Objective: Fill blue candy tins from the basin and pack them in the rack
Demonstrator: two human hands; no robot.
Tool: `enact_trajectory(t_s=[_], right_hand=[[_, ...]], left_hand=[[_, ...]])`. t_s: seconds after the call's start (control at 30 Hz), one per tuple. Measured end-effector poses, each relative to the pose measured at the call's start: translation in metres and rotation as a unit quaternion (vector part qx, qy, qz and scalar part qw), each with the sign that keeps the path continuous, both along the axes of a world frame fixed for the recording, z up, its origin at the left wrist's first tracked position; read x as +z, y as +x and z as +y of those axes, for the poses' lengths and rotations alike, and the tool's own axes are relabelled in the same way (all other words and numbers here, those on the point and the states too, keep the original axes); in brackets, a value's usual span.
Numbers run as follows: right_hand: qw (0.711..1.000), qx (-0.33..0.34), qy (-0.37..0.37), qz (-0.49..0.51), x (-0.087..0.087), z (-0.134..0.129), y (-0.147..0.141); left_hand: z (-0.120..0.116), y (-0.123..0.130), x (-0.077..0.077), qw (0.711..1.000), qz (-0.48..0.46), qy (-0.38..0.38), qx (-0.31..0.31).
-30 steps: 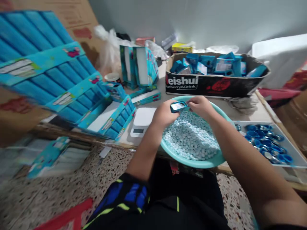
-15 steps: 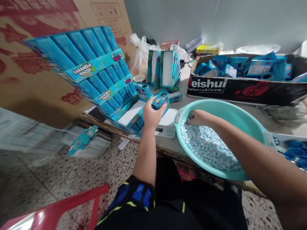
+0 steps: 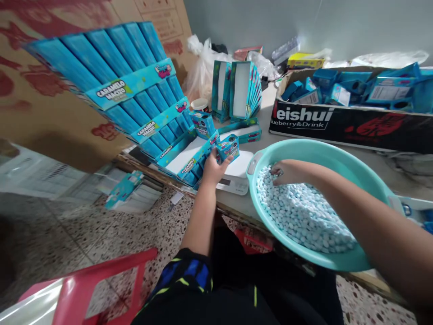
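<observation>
Between the thumb and fingers of my left hand (image 3: 214, 170) is a small blue candy box (image 3: 228, 148), held above a white kitchen scale (image 3: 238, 170). My right hand (image 3: 291, 171) reaches into a turquoise basin (image 3: 341, 151), its fingers curled among small pale-blue and white candies (image 3: 304, 214). Its fingertips are partly buried, and how many candies they grip is hidden. Just left of the held box stands another blue candy box (image 3: 202, 123), beside an open display tray (image 3: 184, 155) with a white floor.
Stacked display trays of blue boxes (image 3: 128, 90) lean at the left. Behind stand folded display cartons (image 3: 240, 90). A black carton (image 3: 338, 124) full of small blue boxes is at the back right. A red plastic stool (image 3: 101, 280) is on the floor at the lower left.
The candy box in my left hand has turned more upright, with its printed front now showing. My right hand stays in the candies, its fingers showing more. The whole view has shifted slightly.
</observation>
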State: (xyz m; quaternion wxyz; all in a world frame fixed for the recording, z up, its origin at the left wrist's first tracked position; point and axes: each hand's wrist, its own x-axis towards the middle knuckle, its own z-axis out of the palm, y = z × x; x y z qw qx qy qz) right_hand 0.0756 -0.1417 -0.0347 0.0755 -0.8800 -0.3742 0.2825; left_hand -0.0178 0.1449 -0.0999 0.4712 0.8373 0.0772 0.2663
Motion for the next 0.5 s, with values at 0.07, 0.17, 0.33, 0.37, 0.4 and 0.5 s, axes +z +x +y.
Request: enact_trajectory(t_s=[0.07,0.17,0.33,0.37,0.4,0.5], right_hand=[[1.0,0.005,-0.009,-0.002,-0.0019,-0.001,0.0005],[1.0,0.012,-0.017,-0.005,-0.0017,-0.0017,-0.0001],[1.0,0.004,-0.025,-0.008,0.0016,-0.0015,-0.0029],[1.0,0.001,-0.025,-0.009,0.0013,-0.0015,-0.0032],[1.0,-0.002,-0.025,-0.01,0.0006,-0.0017,-0.0033],[1.0,-0.014,-0.016,-0.013,-0.0013,-0.0026,-0.0039]], left_hand=[[0.003,0.001,0.0026,0.999,0.035,0.033,0.0],[0.0047,0.0031,0.0009,1.0,-0.003,0.007,-0.022],[0.0044,0.0028,-0.0053,0.995,-0.056,-0.07,-0.033],[0.0043,0.002,-0.0052,0.996,-0.057,-0.068,-0.025],[0.0041,0.0013,-0.0047,0.996,-0.057,-0.066,-0.019],[0.003,0.0007,-0.0027,0.996,-0.057,-0.071,-0.009]])
